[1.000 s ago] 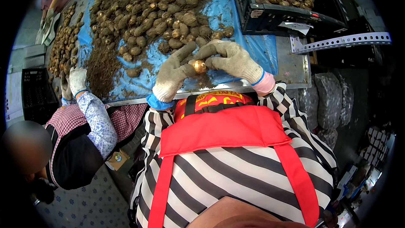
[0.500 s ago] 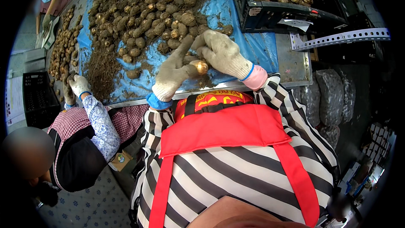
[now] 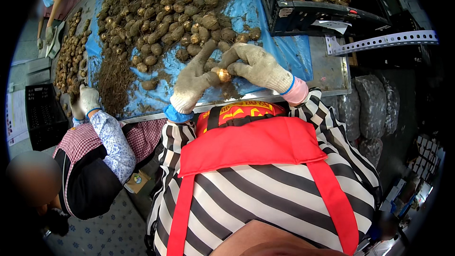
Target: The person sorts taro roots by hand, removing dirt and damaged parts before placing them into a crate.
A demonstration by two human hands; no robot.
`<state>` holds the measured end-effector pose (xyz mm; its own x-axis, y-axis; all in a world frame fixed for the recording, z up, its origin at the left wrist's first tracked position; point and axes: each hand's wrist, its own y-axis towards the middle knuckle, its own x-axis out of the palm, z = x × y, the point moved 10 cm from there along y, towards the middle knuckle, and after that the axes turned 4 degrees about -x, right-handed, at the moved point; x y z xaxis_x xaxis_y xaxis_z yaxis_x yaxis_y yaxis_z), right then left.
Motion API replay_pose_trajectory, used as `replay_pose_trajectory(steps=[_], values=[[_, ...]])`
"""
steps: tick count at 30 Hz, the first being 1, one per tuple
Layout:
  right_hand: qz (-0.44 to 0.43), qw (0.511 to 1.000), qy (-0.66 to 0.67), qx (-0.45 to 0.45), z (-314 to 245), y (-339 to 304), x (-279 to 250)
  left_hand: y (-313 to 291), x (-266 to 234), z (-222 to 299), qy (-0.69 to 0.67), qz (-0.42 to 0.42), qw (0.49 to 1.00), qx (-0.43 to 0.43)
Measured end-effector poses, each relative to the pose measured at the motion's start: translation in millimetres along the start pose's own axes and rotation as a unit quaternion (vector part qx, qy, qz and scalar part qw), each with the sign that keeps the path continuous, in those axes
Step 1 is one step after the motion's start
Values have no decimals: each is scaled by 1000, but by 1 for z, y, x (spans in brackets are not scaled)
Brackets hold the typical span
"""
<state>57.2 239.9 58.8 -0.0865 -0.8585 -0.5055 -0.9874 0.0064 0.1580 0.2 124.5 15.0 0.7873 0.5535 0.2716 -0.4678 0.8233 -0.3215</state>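
Note:
In the middle of the view I hold a small brown taro (image 3: 222,75) over the near edge of the blue sheet (image 3: 284,53), its pale, trimmed-looking end showing. My left hand (image 3: 193,81), in a soiled white knit glove, grips it from the left with its index finger stretched up and away. From the right, my gloved right hand (image 3: 262,67) closes its bent fingers and thumb around the same taro. Part of the tuber is hidden behind the gloves. Just beyond my fingertips lies a big heap of soil-covered taros (image 3: 166,14).
A dark crate (image 3: 327,13) of taros stands at the back right, near a perforated metal strip (image 3: 384,42). Loose roots and soil (image 3: 116,83) lie at the left. A co-worker (image 3: 90,175) handles taros beside me, near a black crate (image 3: 45,114); another person (image 3: 59,0) is farther off.
My right hand has shifted slightly down and right, and its thumb and fingers now meet the taro. The taro has turned a little in my left hand, which stays nearly in place.

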Motion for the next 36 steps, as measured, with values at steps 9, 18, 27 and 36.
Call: replay_pose_trajectory(steps=[9, 18, 27, 36], values=[[48, 992, -90, 80, 11, 25, 1, -3, 16, 16, 2, -7, 1000, 19], [83, 973, -203, -68, 20, -4, -9, -7, 3, 14, -28, 37, 999, -5], [41, 985, -16, 170, 8, 0, -2, -9, 9, 19, 71, 47, 995, 50], [122, 981, -77, 131, 22, -1, -4, -20, 9, 8, -116, -4, 990, 83]])
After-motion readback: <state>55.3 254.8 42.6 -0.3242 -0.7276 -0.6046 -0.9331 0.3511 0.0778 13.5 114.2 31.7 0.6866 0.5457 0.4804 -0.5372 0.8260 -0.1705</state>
